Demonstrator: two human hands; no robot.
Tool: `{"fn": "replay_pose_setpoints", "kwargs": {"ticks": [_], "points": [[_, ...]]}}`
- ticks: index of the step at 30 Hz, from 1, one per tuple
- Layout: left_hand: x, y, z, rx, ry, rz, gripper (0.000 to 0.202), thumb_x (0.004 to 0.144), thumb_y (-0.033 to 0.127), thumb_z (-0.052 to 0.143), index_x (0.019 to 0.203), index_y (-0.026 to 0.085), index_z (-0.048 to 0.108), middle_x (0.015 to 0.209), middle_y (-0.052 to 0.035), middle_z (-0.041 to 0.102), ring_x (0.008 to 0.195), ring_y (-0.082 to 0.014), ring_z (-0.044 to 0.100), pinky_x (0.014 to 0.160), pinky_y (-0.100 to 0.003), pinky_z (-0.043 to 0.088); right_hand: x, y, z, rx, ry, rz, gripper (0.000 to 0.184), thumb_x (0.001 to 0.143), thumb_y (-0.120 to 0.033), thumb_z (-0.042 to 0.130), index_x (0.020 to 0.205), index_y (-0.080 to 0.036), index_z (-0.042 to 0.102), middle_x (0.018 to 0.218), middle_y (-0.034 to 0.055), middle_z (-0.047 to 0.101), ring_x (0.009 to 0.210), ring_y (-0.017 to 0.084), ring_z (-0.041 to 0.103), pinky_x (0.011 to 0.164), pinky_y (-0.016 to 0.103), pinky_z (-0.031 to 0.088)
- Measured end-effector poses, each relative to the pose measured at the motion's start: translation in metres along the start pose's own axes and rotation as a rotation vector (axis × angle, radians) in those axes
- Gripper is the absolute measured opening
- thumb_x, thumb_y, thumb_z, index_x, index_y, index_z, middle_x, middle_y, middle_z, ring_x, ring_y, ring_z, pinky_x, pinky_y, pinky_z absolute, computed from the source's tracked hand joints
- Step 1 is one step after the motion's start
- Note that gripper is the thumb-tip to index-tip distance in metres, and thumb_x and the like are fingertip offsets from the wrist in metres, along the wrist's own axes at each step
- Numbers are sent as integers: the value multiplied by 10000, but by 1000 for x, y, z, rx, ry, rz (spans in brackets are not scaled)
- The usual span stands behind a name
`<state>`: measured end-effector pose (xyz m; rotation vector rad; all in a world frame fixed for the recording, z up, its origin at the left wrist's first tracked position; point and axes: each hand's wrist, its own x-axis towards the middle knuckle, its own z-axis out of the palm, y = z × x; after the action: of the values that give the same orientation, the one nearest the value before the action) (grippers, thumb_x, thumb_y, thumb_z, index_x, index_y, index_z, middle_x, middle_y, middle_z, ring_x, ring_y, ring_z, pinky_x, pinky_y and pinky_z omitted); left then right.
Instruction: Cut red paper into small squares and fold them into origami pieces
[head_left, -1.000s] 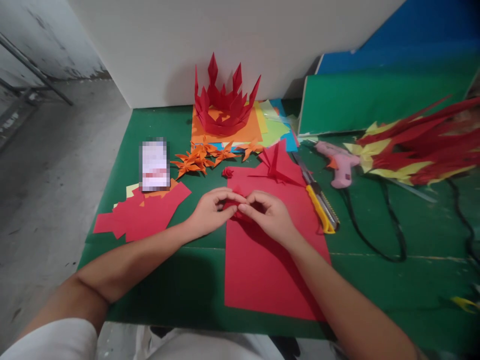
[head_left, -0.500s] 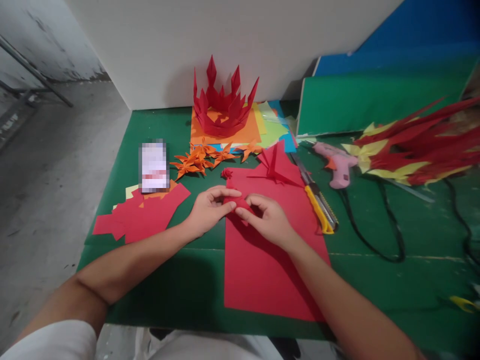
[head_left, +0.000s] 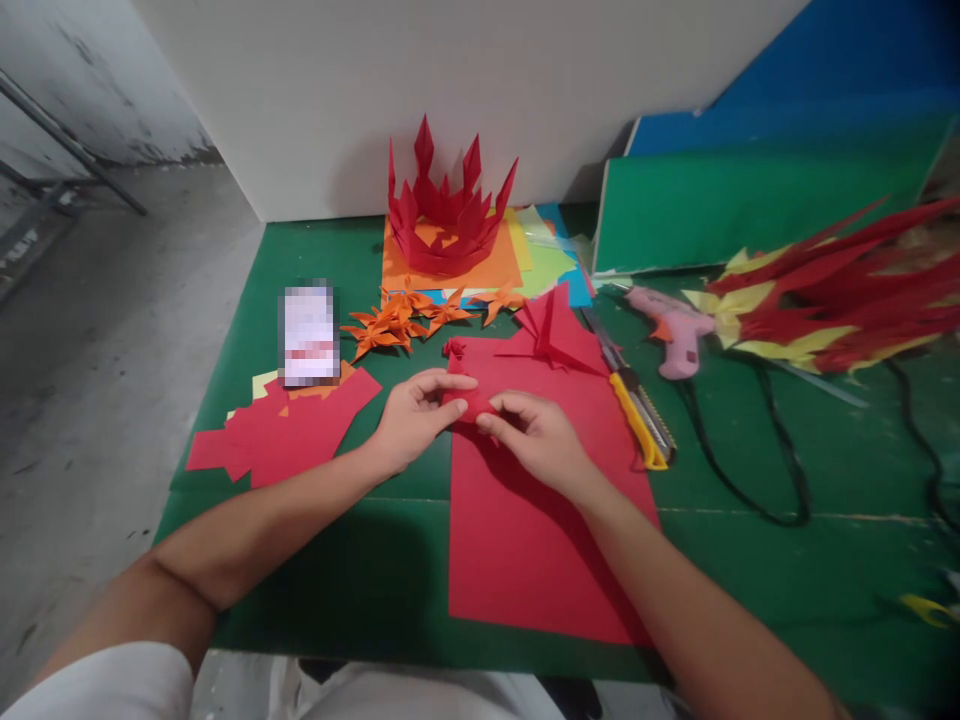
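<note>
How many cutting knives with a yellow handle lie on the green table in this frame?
1. The yellow-handled knife lies right of the big red sheet, near the right hand, left of the pink glue gun. Others could be hidden under paper.

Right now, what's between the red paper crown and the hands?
In the head view, orange paper stars and a tiny red rose lie between the crown and the hands.

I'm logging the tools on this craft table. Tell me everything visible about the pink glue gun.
The pink plastic glue gun lies on its side on the green table cover, right of the yellow-handled utility knife. It has an orange trigger, and its nozzle end points left. A black cord appears to trail from it toward the viewer. Its rear end sits by the red and yellow paper spikes. No hand touches it.
</note>
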<state>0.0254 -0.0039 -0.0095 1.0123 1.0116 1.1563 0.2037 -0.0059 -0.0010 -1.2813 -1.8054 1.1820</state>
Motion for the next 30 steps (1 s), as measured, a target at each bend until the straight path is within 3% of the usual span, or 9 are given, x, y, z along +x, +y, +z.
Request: {"fn": "replay_pose_setpoints", "kwargs": {"ticks": [4, 7, 12, 17, 21, 30], "points": [[0, 0, -1, 67, 2, 88, 168, 694, 225, 764, 856, 194, 739, 924, -35, 677, 884, -153, 623, 785, -270, 511, 0, 0, -4, 93, -67, -13, 234, 882, -350, 540, 723, -202, 628, 710, 24, 646, 686, 167, 592, 668, 300, 449], [1, -3, -1, 68, -9, 153, 190, 726, 251, 747, 893, 182, 689, 941, -44, 666, 893, -155, 625, 791, -274, 512, -2, 0, -4, 142, -85, 10, 262, 890, -401, 540, 743, -203, 630, 651, 7, 608, 644, 160, 575, 639, 293, 451], [1, -6, 2, 5, 4, 168, 367, 702, 238, 766, 1002, 191, 559, 983, -38, 625, 858, -122, 608, 773, -243, 506, -3, 1, 3, 71, 49, 53, 292, 755, -477, 703, 792, -198, 626, 737, 22, 645, 696, 179, 582, 650, 309, 470], [-4, 1, 5, 10, -54, 61, 548, 698, 178, 749, 1147, 227, 439, 858, 13, 598, 791, -116, 616, 679, -211, 483, -1, 4, 7, 130, 172, 6, 230, 778, -427, 689, 765, -214, 602, 736, 18, 643, 683, 170, 595, 654, 313, 499], [-5, 3, 4, 37, -97, 26, 511, 702, 142, 731, 1124, 219, 453, 829, 23, 593, 739, -97, 607, 680, -208, 484, -2, 4, 6, 103, 230, -82, 183, 784, -392, 693, 778, -225, 620, 796, 30, 679, 750, 185, 634, 724, 335, 527], [-5, -4, 4, 110, -105, 104, 394, 705, 153, 728, 1045, 203, 534, 909, -10, 561, 816, -105, 567, 640, -181, 464, -3, 0, 8, 1, 281, -194, 141, 817, -312, 678, 722, -226, 621, 725, 16, 677, 665, 169, 627, 643, 312, 506]]}}
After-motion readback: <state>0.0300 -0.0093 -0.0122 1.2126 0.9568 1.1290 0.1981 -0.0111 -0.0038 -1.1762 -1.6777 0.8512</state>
